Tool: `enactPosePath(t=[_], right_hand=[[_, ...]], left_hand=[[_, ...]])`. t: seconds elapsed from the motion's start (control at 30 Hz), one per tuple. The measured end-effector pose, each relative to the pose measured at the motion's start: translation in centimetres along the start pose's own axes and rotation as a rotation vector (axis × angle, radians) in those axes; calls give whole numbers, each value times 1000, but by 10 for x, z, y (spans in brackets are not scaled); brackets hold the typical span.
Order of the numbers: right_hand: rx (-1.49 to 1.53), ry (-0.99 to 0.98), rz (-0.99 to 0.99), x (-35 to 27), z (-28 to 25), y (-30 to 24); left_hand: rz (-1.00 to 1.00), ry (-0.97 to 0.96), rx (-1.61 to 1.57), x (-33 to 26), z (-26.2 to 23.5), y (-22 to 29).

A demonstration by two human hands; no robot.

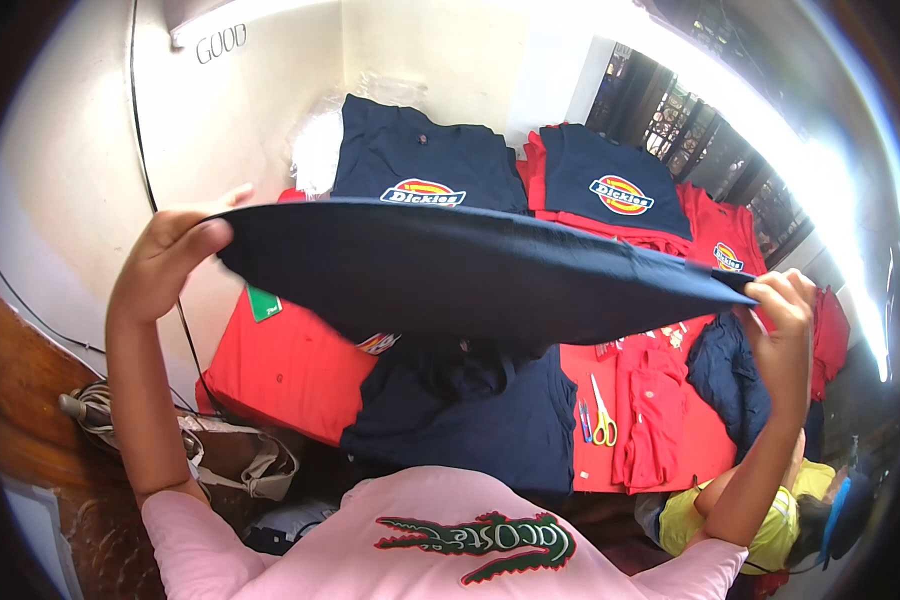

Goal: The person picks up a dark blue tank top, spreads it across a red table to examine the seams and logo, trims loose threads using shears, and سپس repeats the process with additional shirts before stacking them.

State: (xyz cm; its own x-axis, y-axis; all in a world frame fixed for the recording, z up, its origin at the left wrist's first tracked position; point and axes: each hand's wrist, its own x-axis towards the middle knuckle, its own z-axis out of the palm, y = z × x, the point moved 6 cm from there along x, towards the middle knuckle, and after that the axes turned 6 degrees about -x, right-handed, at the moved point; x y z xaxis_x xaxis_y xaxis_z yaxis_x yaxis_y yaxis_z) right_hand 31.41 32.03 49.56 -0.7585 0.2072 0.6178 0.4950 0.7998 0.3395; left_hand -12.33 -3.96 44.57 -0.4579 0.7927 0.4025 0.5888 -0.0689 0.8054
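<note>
A navy shirt (470, 275) is stretched wide between my raised hands, its upper edge pulled nearly straight and dipping toward the right. My left hand (175, 245) pinches one end of that edge, thumb on the near side. At the other end, my right hand (782, 305) has its fingers closed on the cloth. Below the raised fabric, dark navy cloth (470, 430) lies on the table's near edge; whether it joins the held piece is hidden. Part of a coloured logo peeks out under the raised fabric.
Stacked navy shirts (420, 160) and another navy-and-red pile (610, 180) stand at the back. Red shirts (290, 370) cover the table's left. Yellow-handled scissors (604, 425) and a blue pen (585, 422) lie right of centre. Another person in yellow (780, 515) is at lower right.
</note>
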Motion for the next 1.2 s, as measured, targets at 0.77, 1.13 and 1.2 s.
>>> enactPosePath(t=[0.77,1.13,1.2], right_hand=[[-480,427,161,-110,-48,18],[319,-477,177,-403,188,-147],[441,-548,248,-435,203,-154]], left_hand=[[482,1027,738,-133,24,7],[-249,313,437,-304,252,-224],[-360,282,324,-327,269,-250]])
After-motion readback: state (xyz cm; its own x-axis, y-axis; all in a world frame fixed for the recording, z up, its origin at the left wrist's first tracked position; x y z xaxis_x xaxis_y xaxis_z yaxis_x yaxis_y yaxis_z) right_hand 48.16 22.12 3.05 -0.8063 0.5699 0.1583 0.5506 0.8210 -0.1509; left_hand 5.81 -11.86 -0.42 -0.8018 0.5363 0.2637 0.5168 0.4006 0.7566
